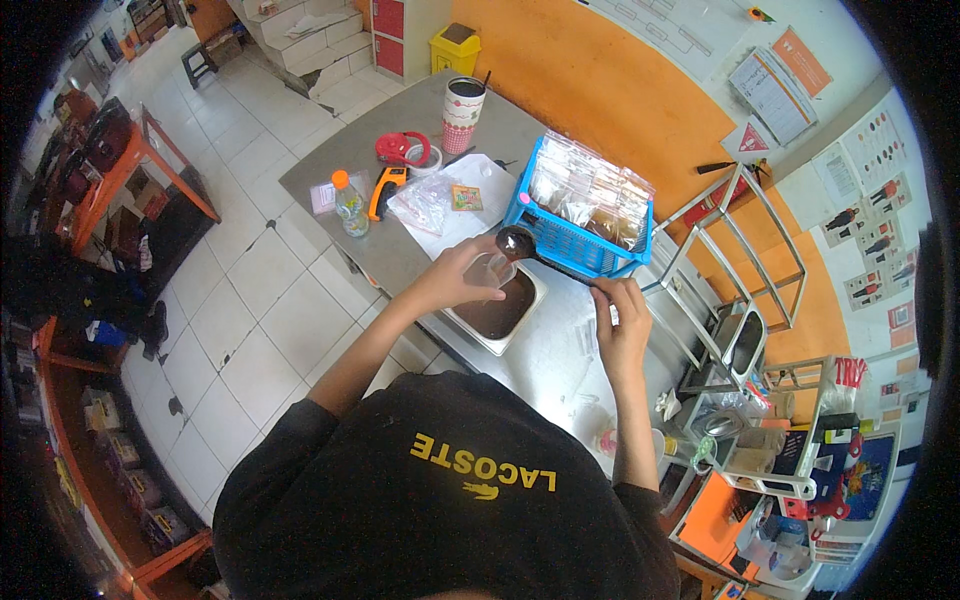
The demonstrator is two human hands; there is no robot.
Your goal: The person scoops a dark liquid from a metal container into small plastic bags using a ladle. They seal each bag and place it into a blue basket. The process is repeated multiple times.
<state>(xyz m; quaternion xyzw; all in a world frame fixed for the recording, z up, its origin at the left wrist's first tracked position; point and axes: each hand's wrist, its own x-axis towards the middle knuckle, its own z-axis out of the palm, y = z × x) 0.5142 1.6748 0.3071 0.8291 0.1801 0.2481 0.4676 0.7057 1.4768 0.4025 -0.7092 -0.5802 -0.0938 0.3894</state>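
My left hand [448, 278] grips a small clear plastic cup [487, 270] above a rectangular metal pan [540, 297] of dark brown liquid [505, 308]. In my right hand [622, 322] is the end of a dark handle belonging to a ladle [517, 243]. The ladle's round bowl is at the cup's far side, close to the fingers of my left hand; whether it touches the cup I cannot tell. Something dark brown shows in the bowl. Just beyond the handle, a blue plastic basket [580, 248] holds several clear packets [590, 190].
On the far left of the metal table [350, 145] are a tall patterned cup [463, 115], a red tape dispenser [403, 150], an orange-and-black handheld device [386, 192] and an orange-capped bottle [350, 205]. A metal frame rack [745, 270] and crowded shelves [790, 440] stand to the right.
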